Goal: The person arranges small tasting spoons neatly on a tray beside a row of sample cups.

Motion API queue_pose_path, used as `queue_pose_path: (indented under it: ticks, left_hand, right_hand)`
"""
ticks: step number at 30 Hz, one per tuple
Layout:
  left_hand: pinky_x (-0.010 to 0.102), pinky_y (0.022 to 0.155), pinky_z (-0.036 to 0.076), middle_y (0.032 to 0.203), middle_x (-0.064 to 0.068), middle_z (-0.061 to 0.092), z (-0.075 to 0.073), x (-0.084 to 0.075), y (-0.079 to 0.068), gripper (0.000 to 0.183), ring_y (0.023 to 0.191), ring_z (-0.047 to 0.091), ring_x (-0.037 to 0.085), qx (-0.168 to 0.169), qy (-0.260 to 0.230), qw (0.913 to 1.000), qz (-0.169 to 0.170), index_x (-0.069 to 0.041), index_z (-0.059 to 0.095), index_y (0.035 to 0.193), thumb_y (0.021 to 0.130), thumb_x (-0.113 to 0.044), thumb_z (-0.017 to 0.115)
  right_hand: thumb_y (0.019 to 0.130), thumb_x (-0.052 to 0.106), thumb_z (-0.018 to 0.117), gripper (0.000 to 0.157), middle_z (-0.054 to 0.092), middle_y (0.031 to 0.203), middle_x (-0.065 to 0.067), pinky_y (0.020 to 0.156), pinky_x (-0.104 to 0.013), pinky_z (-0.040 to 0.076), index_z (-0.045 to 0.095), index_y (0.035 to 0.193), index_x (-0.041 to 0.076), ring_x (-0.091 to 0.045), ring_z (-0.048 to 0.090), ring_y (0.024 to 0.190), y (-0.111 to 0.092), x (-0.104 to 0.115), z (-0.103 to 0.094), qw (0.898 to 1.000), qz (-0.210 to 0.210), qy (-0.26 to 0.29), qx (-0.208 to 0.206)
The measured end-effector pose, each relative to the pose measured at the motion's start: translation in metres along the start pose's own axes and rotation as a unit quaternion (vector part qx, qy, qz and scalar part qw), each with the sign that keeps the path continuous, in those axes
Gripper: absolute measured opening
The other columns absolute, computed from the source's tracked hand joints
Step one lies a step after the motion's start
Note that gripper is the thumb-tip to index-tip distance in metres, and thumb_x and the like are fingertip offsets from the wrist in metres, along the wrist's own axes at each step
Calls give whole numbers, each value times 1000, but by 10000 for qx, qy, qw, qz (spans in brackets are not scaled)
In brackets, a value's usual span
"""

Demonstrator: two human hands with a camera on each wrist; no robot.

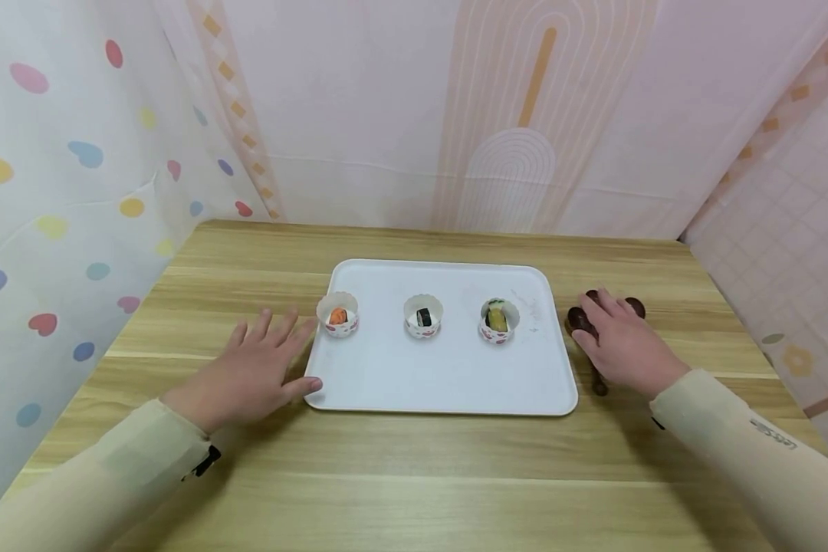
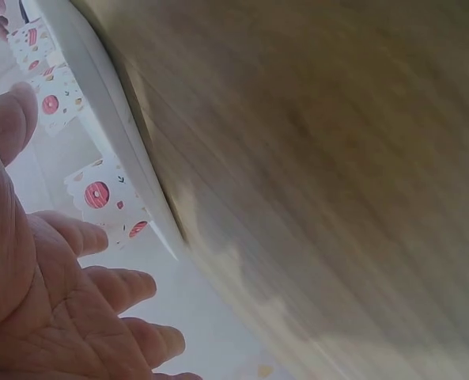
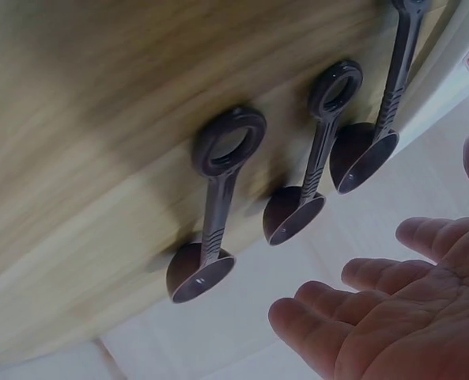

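My left hand (image 1: 251, 379) is open with fingers spread at the left edge of a white tray (image 1: 421, 383), its thumb over the near left corner. It holds nothing. Three patterned paper baking cups stand in a row on the tray. A small orange sushi-like piece (image 1: 337, 315) sits in the left cup (image 1: 343, 331), a black-wrapped one (image 1: 424, 317) in the middle cup (image 1: 422, 333), and a yellow-green one (image 1: 497, 318) in the right cup (image 1: 497, 337). Over three dark brown measuring scoops (image 3: 216, 214) hovers my right hand (image 1: 628, 349), fingers extended and apart from them in the right wrist view.
The tray lies on a wood-grain table (image 1: 414, 491), with the scoops beyond its right edge. A patterned curtain (image 1: 359, 100) hangs along the back edge, and a dotted one (image 1: 62, 192) along the left side.
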State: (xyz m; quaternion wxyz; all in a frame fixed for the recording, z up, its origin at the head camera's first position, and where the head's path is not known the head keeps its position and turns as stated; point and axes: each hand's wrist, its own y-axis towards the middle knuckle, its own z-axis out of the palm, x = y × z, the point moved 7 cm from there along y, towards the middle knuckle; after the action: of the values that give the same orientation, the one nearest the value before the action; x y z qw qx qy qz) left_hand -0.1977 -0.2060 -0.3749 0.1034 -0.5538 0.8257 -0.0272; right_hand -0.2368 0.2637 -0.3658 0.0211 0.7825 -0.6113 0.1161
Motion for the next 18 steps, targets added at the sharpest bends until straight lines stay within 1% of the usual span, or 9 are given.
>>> queue_pose_path:
  ticks: [4, 6, 11, 18]
  left_hand:
    - [83, 117, 17, 169, 31, 27, 1, -2, -2, 91, 153, 16, 66, 3, 36, 10000, 55, -9, 28, 167, 101, -63, 59]
    - [83, 116, 18, 168, 32, 29, 3, -2, -2, 92, 152, 17, 66, 32, 67, 10000, 65, -8, 29, 167, 100, -64, 59]
    - [84, 116, 19, 169, 30, 29, 8, -1, -4, 93, 153, 17, 66, 168, 57, 9998, 20, -8, 32, 166, 100, -66, 58]
    - [84, 116, 18, 168, 30, 32, 12, -1, -5, 91, 152, 20, 65, 331, 27, 9994, 56, -7, 33, 166, 101, -67, 56]
  right_hand:
    - [112, 33, 48, 67, 21, 164, -44, 124, -71, 22, 29, 162, -8, -60, 21, 154, -2, -2, 0, 10000, 5, -60, -3]
    - [112, 32, 48, 67, 22, 164, -44, 123, -71, 25, 30, 161, -9, -61, 24, 152, -3, -2, 0, 9999, 7, -111, -30]
    - [112, 31, 47, 65, 25, 162, -44, 119, -71, 32, 31, 161, -9, -63, 28, 149, -4, -5, 0, 9998, 41, -210, -44]
    - [112, 31, 47, 64, 28, 162, -43, 119, -70, 32, 32, 160, -9, -60, 29, 150, -7, -7, -1, 9998, 86, -196, 25]
